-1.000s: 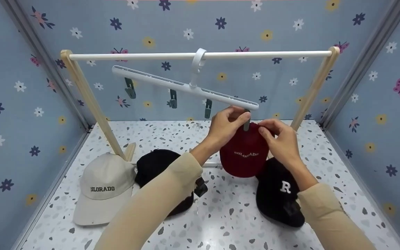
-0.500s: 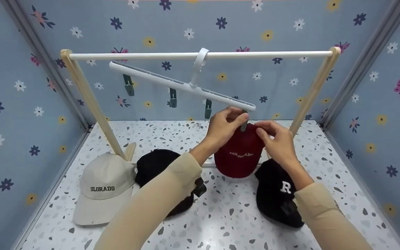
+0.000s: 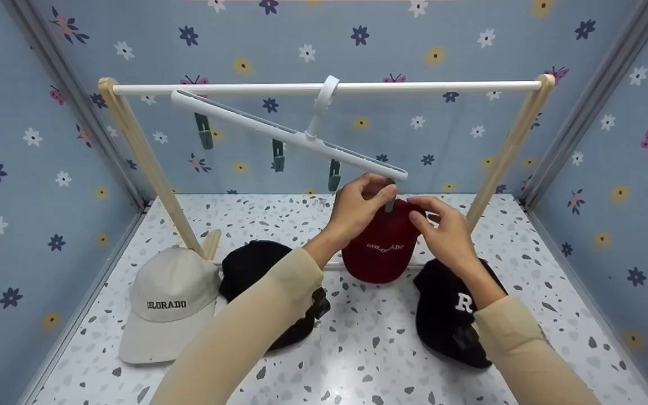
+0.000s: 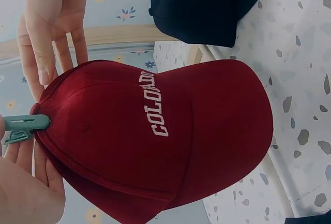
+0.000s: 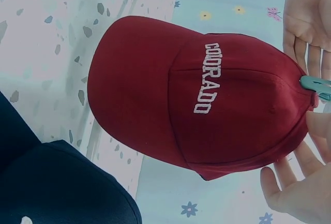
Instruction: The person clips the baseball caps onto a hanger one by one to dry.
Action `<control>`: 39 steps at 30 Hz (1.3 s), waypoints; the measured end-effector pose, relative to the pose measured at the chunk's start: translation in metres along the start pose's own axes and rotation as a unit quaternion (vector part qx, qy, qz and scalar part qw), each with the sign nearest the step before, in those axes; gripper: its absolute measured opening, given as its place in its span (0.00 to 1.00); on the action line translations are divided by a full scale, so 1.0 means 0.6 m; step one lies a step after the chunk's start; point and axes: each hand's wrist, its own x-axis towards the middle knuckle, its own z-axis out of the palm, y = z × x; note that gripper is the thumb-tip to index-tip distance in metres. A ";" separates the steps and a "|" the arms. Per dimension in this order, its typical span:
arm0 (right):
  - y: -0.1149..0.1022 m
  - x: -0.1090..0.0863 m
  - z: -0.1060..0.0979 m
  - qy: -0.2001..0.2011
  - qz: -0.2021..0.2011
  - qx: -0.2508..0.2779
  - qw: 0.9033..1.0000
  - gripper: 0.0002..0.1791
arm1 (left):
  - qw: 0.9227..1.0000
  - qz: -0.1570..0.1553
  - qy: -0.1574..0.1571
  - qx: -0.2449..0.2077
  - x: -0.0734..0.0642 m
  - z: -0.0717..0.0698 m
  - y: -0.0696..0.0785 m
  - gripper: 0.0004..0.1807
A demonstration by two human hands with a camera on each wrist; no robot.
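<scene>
A dark red cap [image 3: 381, 247] lettered COLORADO hangs brim down below the right end of a white hanger [image 3: 290, 135]. At its back edge sits a green clip [image 4: 26, 124], the jaws over the fabric. My left hand [image 3: 353, 207] pinches this clip between thumb and fingers, just under the hanger bar. With thumb and fingertips, my right hand [image 3: 446, 232] holds the cap's edge to the right of the clip. In the right wrist view, the right fingers [image 5: 310, 157] partly lie behind the cap.
The hanger hooks over a white rail [image 3: 442, 86] on a wooden stand, with several more green clips along it. On the speckled table lie a beige cap [image 3: 169, 304], a black cap [image 3: 253, 264] partly behind the left sleeve, and a black R cap [image 3: 448, 320].
Both hands have shifted slightly left with the red cap and clip. The hanger's tilt has grown, its left end rising and its right end moving left. Both hands keep their grip.
</scene>
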 end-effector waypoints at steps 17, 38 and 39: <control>-0.003 -0.010 0.002 -0.014 0.008 -0.011 1.000 0.19 | 0.999 0.012 -0.015 0.026 -0.008 -0.020 -0.019 0.22; -0.003 -0.032 0.017 -0.027 0.006 -0.002 1.000 0.20 | 0.992 0.067 -0.023 0.102 -0.027 -0.067 -0.054 0.26; -0.002 -0.034 0.017 -0.027 0.006 0.001 1.000 0.20 | 0.992 0.066 -0.024 0.106 -0.030 -0.070 -0.055 0.26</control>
